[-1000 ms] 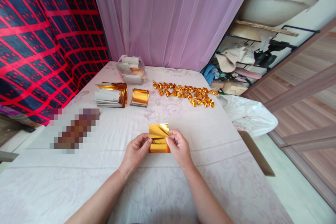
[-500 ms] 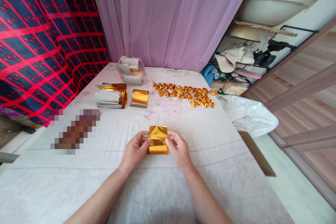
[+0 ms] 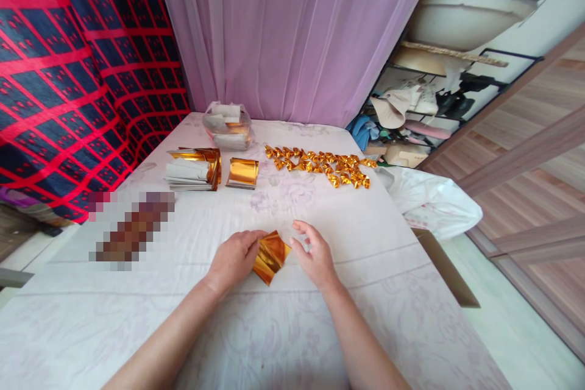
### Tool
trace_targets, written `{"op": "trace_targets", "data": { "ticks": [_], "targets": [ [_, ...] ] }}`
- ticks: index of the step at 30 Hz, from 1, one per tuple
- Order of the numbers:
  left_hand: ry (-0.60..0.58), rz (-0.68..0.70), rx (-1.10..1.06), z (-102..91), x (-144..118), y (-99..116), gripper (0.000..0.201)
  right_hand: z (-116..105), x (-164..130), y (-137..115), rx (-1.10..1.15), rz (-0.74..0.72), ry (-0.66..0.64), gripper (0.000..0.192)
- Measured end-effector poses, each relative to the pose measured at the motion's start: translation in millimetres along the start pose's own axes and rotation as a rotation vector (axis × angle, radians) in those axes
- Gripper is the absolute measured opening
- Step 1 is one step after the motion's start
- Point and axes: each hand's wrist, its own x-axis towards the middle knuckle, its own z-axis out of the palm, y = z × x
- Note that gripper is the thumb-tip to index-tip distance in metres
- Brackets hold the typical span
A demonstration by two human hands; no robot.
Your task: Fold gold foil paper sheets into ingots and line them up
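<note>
Nearby, the left hand pinched a folded gold foil sheet; the right hand hovered open beside it, folded gold pieces and foil stacks lying well beyond.

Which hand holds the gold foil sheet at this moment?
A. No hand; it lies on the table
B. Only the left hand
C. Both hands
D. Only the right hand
B: the left hand pinches the gold foil, while the right hand is open beside it with fingers spread.
</note>
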Motion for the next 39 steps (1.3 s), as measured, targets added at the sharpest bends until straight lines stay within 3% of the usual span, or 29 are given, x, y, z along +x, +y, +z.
{"op": "trace_targets", "data": {
  "ticks": [4, 6, 10, 14, 17, 19, 27, 31, 39],
  "targets": [
    [-0.059, 0.217, 0.233, -5.2, 28.7, -1.5, 0.031, 4.8, -0.1, 5.1, -0.023, -0.026, 0.007, 0.034],
    [-0.158, 0.369, 0.421, -5.9, 45.6, 0.8, 0.031, 6.0, -0.2, 9.9, -0.058, -0.040, 0.020, 0.034],
    [-0.250, 0.508, 0.477, -3.5, 70.2, 10.0, 0.018, 5.1, -0.4, 19.1, -0.189, -0.118, 0.079, 0.032],
    [-0.274, 0.602, 0.508, 2.6, 73.8, 12.7, 0.014, 3.2, -0.7, 23.2, -0.345, -0.164, 0.113, 0.029],
    [-0.173, 0.575, 0.575, 5.4, 63.7, 12.9, 0.014, 3.2, -1.1, 22.3, -0.421, -0.147, 0.078, 0.025],
    [-0.104, 0.465, 0.620, 5.3, 51.0, 17.3, 0.011, 3.7, -1.2, 20.9, -0.437, -0.143, 0.046, 0.023],
    [-0.096, 0.271, 0.572, 10.0, -7.3, 40.8, 0.023, 3.9, -1.3, 18.2, -0.429, -0.172, 0.028, 0.023],
    [-0.118, 0.269, 0.577, 13.5, -10.4, 33.8, 0.015, 3.5, -1.1, 18.9, -0.447, -0.217, -0.012, 0.026],
    [-0.143, 0.339, 0.554, 5.4, 1.1, 19.3, 0.020, 2.9, -2.7, 22.2, -0.447, -0.204, -0.005, 0.023]
  ]
}}
